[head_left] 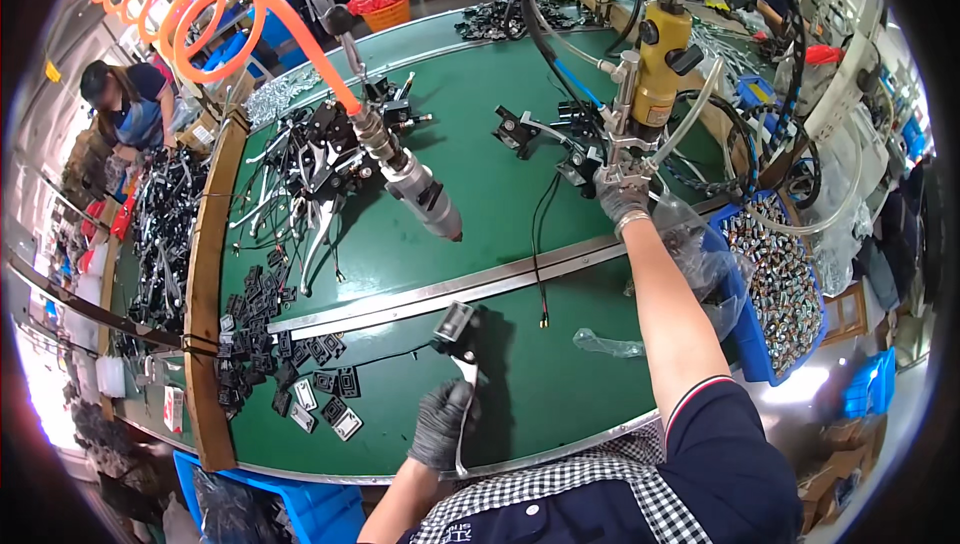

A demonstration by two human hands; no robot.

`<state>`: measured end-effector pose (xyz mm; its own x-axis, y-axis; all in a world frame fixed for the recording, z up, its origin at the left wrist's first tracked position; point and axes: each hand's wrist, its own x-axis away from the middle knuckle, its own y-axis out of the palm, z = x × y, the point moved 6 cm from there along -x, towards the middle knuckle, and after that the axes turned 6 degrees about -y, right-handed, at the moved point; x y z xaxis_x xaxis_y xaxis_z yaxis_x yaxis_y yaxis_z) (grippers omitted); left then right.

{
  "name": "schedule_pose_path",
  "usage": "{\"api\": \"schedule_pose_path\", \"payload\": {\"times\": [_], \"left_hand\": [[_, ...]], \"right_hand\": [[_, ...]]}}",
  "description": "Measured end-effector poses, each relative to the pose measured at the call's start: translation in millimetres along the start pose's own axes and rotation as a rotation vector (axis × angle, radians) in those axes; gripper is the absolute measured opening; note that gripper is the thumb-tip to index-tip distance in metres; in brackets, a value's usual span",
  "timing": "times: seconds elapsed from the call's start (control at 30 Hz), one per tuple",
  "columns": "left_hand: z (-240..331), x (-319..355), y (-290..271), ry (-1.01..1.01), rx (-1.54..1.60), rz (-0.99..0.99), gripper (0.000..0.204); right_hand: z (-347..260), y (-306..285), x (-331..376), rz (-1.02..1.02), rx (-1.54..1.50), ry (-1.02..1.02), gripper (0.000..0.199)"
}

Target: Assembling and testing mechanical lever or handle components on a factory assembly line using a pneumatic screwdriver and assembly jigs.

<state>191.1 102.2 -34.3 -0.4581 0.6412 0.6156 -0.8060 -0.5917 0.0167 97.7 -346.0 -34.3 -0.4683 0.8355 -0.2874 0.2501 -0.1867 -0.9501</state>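
Observation:
In a grey work glove, my left hand (443,424) is closed round a brake lever assembly near the table's front edge. Its silver lever (468,374) runs along my fingers, and the open black reservoir (455,322) points away from me. My right hand (622,199), also gloved, reaches far forward and is closed at the metal fitting (628,159) below a yellow cylindrical device (660,64). My fingers there are partly hidden. Just left of it lies another black brake lever assembly (575,164), with a thin cable (538,234) hanging toward me.
An air screwdriver (425,199) hangs from an orange coiled hose (225,29) over the green table (440,164). Brake levers (320,159) are heaped at left, near black covers (260,314). A metal rail (430,299) crosses the table. A blue bin (745,329) holds small metal parts. Another person (140,104) is far left.

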Motion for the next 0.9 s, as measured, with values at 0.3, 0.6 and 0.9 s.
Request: {"api": "schedule_pose_path", "payload": {"times": [0.3, 0.6, 0.9], "left_hand": [[-13.0, -28.4, 1.7, 0.109, 0.000, 0.089, 0.027], [-1.2, -26.4, 6.0, 0.303, -0.126, 0.152, 0.019], [-5.2, -27.5, 6.8, 0.257, -0.096, 0.153, 0.022]], "right_hand": [[-62.0, 30.3, 34.1, -0.285, -0.019, -0.259, 0.019], [-148.4, -2.2, 98.6, -0.147, -0.702, -0.259, 0.014], [-112.2, 20.2, -6.9, 0.140, -0.653, -0.028, 0.039]]}}
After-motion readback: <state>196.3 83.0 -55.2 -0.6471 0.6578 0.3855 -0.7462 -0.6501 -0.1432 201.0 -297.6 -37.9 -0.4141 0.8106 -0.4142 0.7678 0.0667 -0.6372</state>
